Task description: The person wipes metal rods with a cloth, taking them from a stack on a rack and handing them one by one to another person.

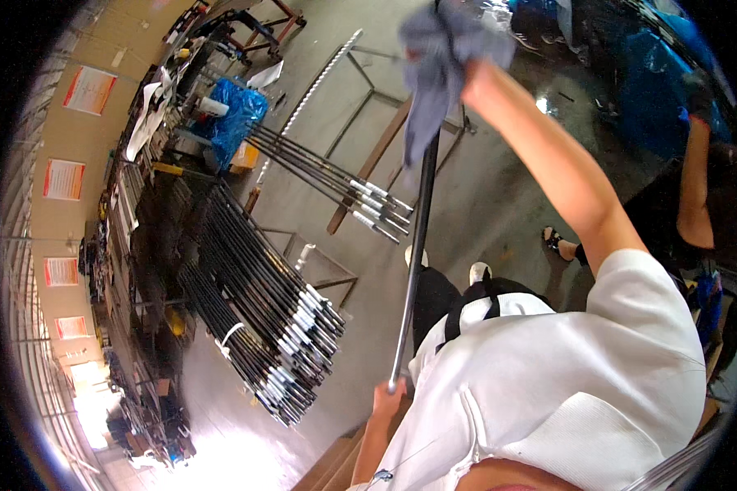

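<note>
A long dark metal rod (416, 245) runs steeply from low centre to the top of the view. My left hand (387, 400) grips its lower, silver-tipped end. My right hand (465, 72), arm stretched out, clasps a grey cloth (430, 74) wrapped around the rod's upper part. The cloth hides most of the fingers and the rod's top. My white shirt (565, 376) fills the lower right.
A large bundle of black rods with silver ends (262, 315) lies on a rack at left, a smaller bundle (336, 184) above it. Nearby are a blue plastic bag (233, 114), metal frames (368, 90) and a threaded bar (313, 82). Another person's arm (696, 188) and sandalled foot (555, 241) are at right.
</note>
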Demonstrator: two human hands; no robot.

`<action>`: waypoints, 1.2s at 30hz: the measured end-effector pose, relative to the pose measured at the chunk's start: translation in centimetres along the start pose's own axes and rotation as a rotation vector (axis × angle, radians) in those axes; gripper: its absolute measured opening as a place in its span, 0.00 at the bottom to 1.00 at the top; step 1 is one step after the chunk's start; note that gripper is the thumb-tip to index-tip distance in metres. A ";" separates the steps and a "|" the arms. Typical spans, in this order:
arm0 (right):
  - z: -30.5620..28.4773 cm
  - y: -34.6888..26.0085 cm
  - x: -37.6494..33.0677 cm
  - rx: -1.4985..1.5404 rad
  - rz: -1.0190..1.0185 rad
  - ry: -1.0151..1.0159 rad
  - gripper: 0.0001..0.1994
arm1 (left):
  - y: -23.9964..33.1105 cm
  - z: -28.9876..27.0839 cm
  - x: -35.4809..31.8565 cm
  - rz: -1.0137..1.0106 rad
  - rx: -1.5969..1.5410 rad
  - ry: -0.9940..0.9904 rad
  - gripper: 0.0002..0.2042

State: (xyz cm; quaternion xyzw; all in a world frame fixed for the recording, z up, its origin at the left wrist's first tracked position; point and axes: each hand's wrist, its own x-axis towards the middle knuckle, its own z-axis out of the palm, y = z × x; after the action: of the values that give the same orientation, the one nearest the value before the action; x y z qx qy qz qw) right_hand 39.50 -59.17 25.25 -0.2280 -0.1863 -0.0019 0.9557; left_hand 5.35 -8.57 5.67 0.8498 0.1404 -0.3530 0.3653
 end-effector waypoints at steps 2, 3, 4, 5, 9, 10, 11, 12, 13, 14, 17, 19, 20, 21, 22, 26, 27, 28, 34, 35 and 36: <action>2.3 3.2 -0.6 -0.319 0.006 0.612 0.19 | -1.4 0.1 0.9 -0.003 0.025 0.099 0.19; 2.7 2.4 -0.1 -0.347 -0.037 0.672 0.18 | -3.2 0.3 1.0 -0.012 0.039 0.166 0.19; 2.7 1.1 0.1 -0.382 -0.086 0.742 0.17 | -5.4 -0.2 0.5 -0.017 0.086 0.190 0.18; 2.0 -2.6 0.3 -0.395 -0.189 0.762 0.17 | -7.2 -1.2 0.4 -0.003 0.150 0.179 0.17; 2.5 -8.0 4.4 -0.357 -0.331 0.639 0.17 | -8.9 -3.3 -2.4 0.056 0.166 0.229 0.11; 3.0 -8.1 4.5 -0.340 -0.326 0.619 0.17 | -6.7 -3.2 -2.0 -0.002 0.192 0.162 0.12; 3.4 -7.7 4.4 -0.324 -0.316 0.605 0.17 | -3.7 -3.1 -1.4 -0.061 0.220 0.094 0.12; 4.0 -6.9 4.1 -0.296 -0.297 0.595 0.18 | -1.4 -2.8 -0.5 -0.008 0.167 0.047 0.12; 4.7 -5.9 3.8 -0.269 -0.272 0.594 0.18 | 1.1 -2.0 0.9 0.052 0.112 -0.001 0.13; 5.1 -4.8 3.0 -0.236 -0.239 0.599 0.19 | 4.7 -1.4 2.0 0.091 0.068 -0.063 0.15; 5.5 1.5 0.6 0.010 -0.027 0.539 0.19 | 10.8 0.9 4.3 0.248 -0.138 -0.051 0.13; 1.7 4.6 -2.0 0.339 0.159 -0.051 0.19 | 15.4 1.3 6.0 0.302 -0.156 -0.123 0.11; 2.7 6.8 -5.0 -0.130 0.044 0.474 0.18 | 18.9 1.1 5.7 0.244 -0.136 -0.145 0.10; 1.4 9.4 -6.3 0.030 0.118 0.293 0.20 | 21.8 1.0 5.1 0.265 -0.126 -0.096 0.10; 0.8 12.1 -8.3 0.061 0.229 0.270 0.17 | 24.0 1.3 5.2 0.292 -0.116 -0.054 0.10; 5.8 19.4 -14.4 -0.440 0.269 0.487 0.10 | 25.5 2.6 8.3 0.816 -0.105 0.347 0.11; 4.0 18.9 -14.0 -0.497 0.261 0.429 0.10 | 26.1 2.6 8.3 0.703 -0.147 0.250 0.11; 4.7 17.4 -12.8 -0.233 0.192 0.504 0.12 | 26.1 2.1 7.8 0.572 -0.183 0.155 0.11; 2.7 3.8 -2.5 -0.277 -0.103 1.071 0.19 | 17.1 0.9 5.7 0.215 0.106 0.000 0.16; -0.6 1.6 -1.8 -0.362 -0.256 1.031 0.19 | 16.5 1.2 5.7 0.221 0.116 -0.031 0.17; -4.3 -1.0 -1.6 -0.447 -0.402 0.984 0.19 | 16.5 1.4 6.0 0.186 0.040 -0.029 0.16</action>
State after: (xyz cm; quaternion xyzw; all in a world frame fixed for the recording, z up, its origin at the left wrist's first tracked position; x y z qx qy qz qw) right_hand 39.42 -62.12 21.53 -0.3570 0.2453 -0.3284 0.8394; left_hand 17.12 -21.14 9.38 0.8611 0.0485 -0.3327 0.3814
